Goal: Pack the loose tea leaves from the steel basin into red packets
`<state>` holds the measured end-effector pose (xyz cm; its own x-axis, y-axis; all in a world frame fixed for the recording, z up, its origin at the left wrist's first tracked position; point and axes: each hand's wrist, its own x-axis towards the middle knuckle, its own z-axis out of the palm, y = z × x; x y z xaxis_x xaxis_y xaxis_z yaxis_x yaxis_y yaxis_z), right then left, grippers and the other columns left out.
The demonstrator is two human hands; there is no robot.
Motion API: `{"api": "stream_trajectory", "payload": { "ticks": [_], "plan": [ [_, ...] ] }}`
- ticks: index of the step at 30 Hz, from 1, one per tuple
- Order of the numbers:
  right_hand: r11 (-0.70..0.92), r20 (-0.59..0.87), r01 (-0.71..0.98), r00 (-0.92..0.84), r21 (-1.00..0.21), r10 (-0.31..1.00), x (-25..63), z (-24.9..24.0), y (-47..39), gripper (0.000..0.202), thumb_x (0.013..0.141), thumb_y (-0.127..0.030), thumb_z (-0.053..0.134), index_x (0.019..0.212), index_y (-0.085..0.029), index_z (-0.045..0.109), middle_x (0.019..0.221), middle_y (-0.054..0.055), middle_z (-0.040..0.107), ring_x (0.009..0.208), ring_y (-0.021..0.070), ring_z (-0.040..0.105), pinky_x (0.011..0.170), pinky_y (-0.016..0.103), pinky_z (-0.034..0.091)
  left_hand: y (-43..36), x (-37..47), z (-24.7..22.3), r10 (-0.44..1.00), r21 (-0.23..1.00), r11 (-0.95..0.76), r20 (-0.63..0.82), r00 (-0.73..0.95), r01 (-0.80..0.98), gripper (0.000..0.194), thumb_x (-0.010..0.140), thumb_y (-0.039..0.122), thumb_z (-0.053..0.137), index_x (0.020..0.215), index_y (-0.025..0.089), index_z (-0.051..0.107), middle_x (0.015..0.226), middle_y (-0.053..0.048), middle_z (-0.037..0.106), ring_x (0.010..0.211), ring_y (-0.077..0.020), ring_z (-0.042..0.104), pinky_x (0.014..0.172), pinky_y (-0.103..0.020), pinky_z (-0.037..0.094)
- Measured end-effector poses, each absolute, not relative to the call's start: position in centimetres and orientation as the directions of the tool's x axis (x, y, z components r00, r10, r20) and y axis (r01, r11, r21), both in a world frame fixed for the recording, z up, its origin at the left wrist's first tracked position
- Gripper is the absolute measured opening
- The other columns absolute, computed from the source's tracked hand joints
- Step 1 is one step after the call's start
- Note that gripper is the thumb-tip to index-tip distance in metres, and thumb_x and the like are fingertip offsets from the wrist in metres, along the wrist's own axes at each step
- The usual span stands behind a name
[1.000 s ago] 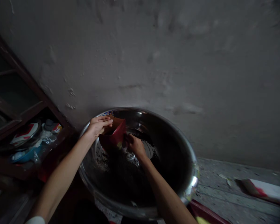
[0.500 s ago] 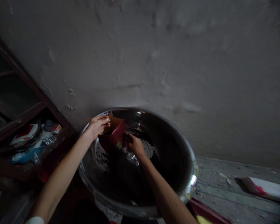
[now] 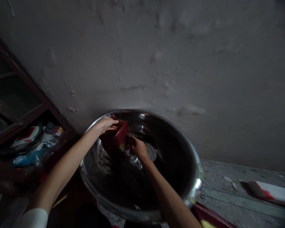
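A red bag (image 3: 117,139) with a brown inside stands open-mouthed within a large shiny metal basin (image 3: 192,150). My left hand (image 3: 107,124) is over the bag's mouth, its fingers apart and reaching over the opening; nothing shows in it. On the bag's right side my right hand (image 3: 137,147) has its fingers closed on the bag's edge. Small dark bits (image 3: 154,152) lie scattered over the basin's bottom, thicker in the dark lower part. What is inside the bag is hidden.
A grey wall (image 3: 156,63) rises behind the basin. At the left, a dark red cabinet (image 3: 35,110) holds a blue bowl (image 3: 28,159) and plastic bags. On the floor at the right lie a white and red box (image 3: 275,191) and a dark red package (image 3: 211,215).
My left hand has moved right and further over the bag's mouth, with more of the forearm and white sleeve showing. My right hand has hardly moved.
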<state>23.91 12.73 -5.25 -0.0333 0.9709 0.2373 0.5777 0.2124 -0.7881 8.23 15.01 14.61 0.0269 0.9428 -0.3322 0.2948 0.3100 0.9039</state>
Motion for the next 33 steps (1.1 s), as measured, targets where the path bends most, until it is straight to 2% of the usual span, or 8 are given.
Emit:
{"api": "stream_trajectory", "payload": {
  "ticks": [5, 11, 15, 17, 21, 25, 28, 33],
  "plan": [
    [0.216, 0.244, 0.583, -0.032, -0.783, 0.969, 23.9, -5.4, 12.8, 0.019, 0.093, -0.026, 0.051, 0.096, -0.021, 0.07, 0.094, 0.007, 0.075, 0.08, 0.0185, 0.067, 0.061, 0.026, 0.032, 15.8, 8.8, 14.5, 0.952, 0.921, 0.29, -0.307, 0.024, 0.26, 0.03, 0.092, 0.032, 0.067, 0.072, 0.009, 0.067, 0.059, -0.007, 0.066, 0.056, -0.0127, 0.064, 0.065, -0.027, 0.057],
    [0.222, 0.255, 0.575, -0.024, -0.787, 0.967, 23.8, -5.5, 12.9, 0.019, 0.092, -0.025, 0.051, 0.093, -0.021, 0.07, 0.093, 0.008, 0.075, 0.08, 0.0183, 0.067, 0.062, 0.026, 0.034, 15.1, 9.4, 14.5, 0.972, 0.942, 0.223, -0.234, 0.014, 0.252, 0.035, 0.1, 0.019, 0.052, 0.066, 0.012, 0.057, 0.051, 0.002, 0.055, 0.046, -0.0069, 0.055, 0.058, -0.021, 0.05],
    [0.224, 0.258, 0.563, -0.02, -0.796, 0.966, 23.8, -5.5, 12.9, 0.02, 0.091, -0.024, 0.053, 0.1, -0.022, 0.071, 0.098, 0.007, 0.076, 0.084, 0.0183, 0.068, 0.065, 0.025, 0.036, 14.1, 8.1, 14.6, 0.998, 0.893, 0.056, -0.068, 0.011, 0.447, 0.028, 0.097, 0.019, 0.053, 0.071, 0.013, 0.062, 0.059, 0.001, 0.06, 0.048, -0.0078, 0.055, 0.055, -0.021, 0.046],
    [0.22, 0.256, 0.564, -0.016, -0.796, 0.967, 23.8, -5.4, 12.9, 0.02, 0.092, -0.025, 0.053, 0.099, -0.021, 0.071, 0.098, 0.008, 0.076, 0.085, 0.0187, 0.068, 0.065, 0.025, 0.037, 13.3, 7.0, 14.5, 0.99, 0.755, -0.139, 0.107, 0.089, 0.641, 0.013, 0.09, 0.013, 0.058, 0.083, 0.015, 0.069, 0.075, -0.003, 0.07, 0.063, -0.0119, 0.064, 0.068, -0.026, 0.052],
    [0.207, 0.254, 0.564, 0.005, -0.8, 0.967, 23.9, -5.3, 13.0, 0.018, 0.091, -0.025, 0.054, 0.096, -0.021, 0.071, 0.097, 0.007, 0.075, 0.081, 0.018, 0.066, 0.065, 0.024, 0.038, 9.8, 5.9, 12.9, 0.852, 0.383, -0.438, 0.466, 0.239, 0.814, 0.023, 0.085, 0.008, 0.057, 0.101, 0.017, 0.072, 0.106, -0.009, 0.073, 0.105, -0.0214, 0.065, 0.1, -0.039, 0.048],
    [0.203, 0.247, 0.527, 0.014, -0.825, 0.969, 24.0, -5.4, 12.9, 0.017, 0.089, -0.022, 0.054, 0.093, -0.022, 0.071, 0.093, 0.005, 0.075, 0.08, 0.0176, 0.066, 0.068, 0.024, 0.042, 3.7, 7.0, 7.4, 0.522, 0.142, -0.568, 0.823, 0.222, 0.811, 0.03, 0.087, 0.003, 0.044, 0.1, 0.017, 0.067, 0.096, -0.009, 0.069, 0.099, -0.0209, 0.063, 0.092, -0.036, 0.049],
    [0.212, 0.256, 0.499, 0.021, -0.84, 0.966, 24.2, -5.6, 12.8, 0.018, 0.091, -0.024, 0.053, 0.095, -0.023, 0.071, 0.097, 0.005, 0.076, 0.085, 0.0183, 0.068, 0.072, 0.024, 0.045, 0.5, 8.5, 1.4, 0.533, -0.025, -0.766, 0.535, 0.656, 0.643, 0.024, 0.085, 0.004, 0.046, 0.079, 0.02, 0.063, 0.077, -0.004, 0.065, 0.08, -0.019, 0.063, 0.083, -0.033, 0.05],
    [0.191, 0.244, 0.526, 0.032, -0.829, 0.969, 24.4, -5.5, 12.6, 0.017, 0.092, -0.024, 0.055, 0.097, -0.025, 0.071, 0.099, 0.004, 0.076, 0.089, 0.0177, 0.069, 0.073, 0.023, 0.046, 2.2, 10.0, -6.7, 0.711, 0.13, -0.692, -0.048, 0.702, 0.71, 0.043, 0.081, 0.007, 0.053, 0.122, 0.012, 0.062, 0.123, -0.017, 0.065, 0.114, -0.0277, 0.061, 0.098, -0.04, 0.049]
  ]
}}
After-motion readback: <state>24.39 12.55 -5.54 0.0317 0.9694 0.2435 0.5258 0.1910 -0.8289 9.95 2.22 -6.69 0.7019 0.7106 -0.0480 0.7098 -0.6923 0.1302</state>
